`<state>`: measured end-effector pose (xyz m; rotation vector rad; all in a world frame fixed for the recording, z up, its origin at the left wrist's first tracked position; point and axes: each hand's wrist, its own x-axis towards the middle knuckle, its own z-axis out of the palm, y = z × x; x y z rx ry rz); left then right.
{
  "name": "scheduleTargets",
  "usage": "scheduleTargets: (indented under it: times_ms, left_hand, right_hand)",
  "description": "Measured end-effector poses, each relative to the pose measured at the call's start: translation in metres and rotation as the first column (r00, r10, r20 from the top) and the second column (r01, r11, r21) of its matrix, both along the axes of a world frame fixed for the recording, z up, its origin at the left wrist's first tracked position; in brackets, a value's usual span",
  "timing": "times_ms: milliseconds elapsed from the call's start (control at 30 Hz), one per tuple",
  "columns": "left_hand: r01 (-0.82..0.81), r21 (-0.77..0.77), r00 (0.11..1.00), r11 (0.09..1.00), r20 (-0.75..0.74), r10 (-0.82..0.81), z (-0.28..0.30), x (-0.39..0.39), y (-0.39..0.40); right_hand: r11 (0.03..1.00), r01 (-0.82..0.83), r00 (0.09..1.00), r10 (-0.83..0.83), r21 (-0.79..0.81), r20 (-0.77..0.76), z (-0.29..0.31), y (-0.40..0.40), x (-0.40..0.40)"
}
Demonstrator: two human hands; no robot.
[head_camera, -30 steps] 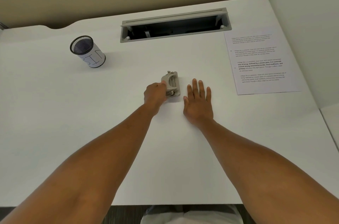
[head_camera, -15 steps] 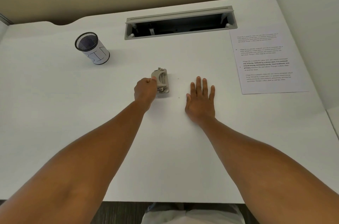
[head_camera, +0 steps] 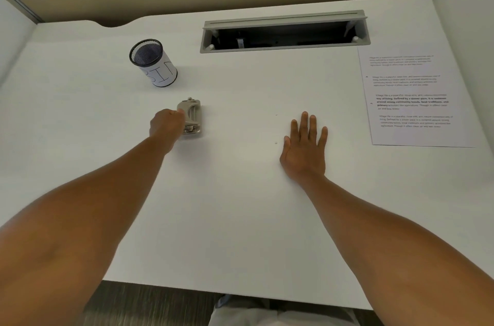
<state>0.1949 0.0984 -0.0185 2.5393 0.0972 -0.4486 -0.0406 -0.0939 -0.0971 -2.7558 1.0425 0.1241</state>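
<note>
A small grey hole punch (head_camera: 193, 117) sits on the white desk (head_camera: 240, 218), left of centre. My left hand (head_camera: 166, 123) grips its left side with curled fingers. My right hand (head_camera: 304, 146) lies flat on the desk, palm down, fingers straight and slightly spread, well to the right of the punch. Two tiny white paper dots (head_camera: 276, 142) lie on the desk just left of my right hand.
A black mesh cup (head_camera: 153, 62) with a white label reading BIN stands behind the punch to the left. A printed sheet (head_camera: 411, 97) lies at the right. An open grey cable slot (head_camera: 283, 33) runs along the back. Partition walls close in the desk.
My left hand has slid the hole punch leftward, away from my right hand and toward the cup. My right hand has stayed flat in place.
</note>
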Motion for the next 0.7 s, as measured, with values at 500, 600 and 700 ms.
scheduleTargets:
  times_ms: [500,600,700]
  left_hand:
    - [0.028,0.124,1.000,0.992,-0.010,-0.027,-0.006,0.036,0.048]
    - [0.021,0.115,1.000,0.993,-0.016,-0.019,-0.008,0.037,0.048]
    - [0.006,0.082,1.000,0.997,-0.014,-0.005,-0.011,0.036,0.049]
  right_hand:
    - [1.000,0.006,1.000,-0.006,-0.004,0.013,-0.001,0.001,0.001]
    - [1.000,0.000,1.000,0.000,-0.002,0.028,0.000,0.001,0.001]
    - [1.000,0.012,0.996,-0.013,0.005,0.086,0.001,-0.001,0.003]
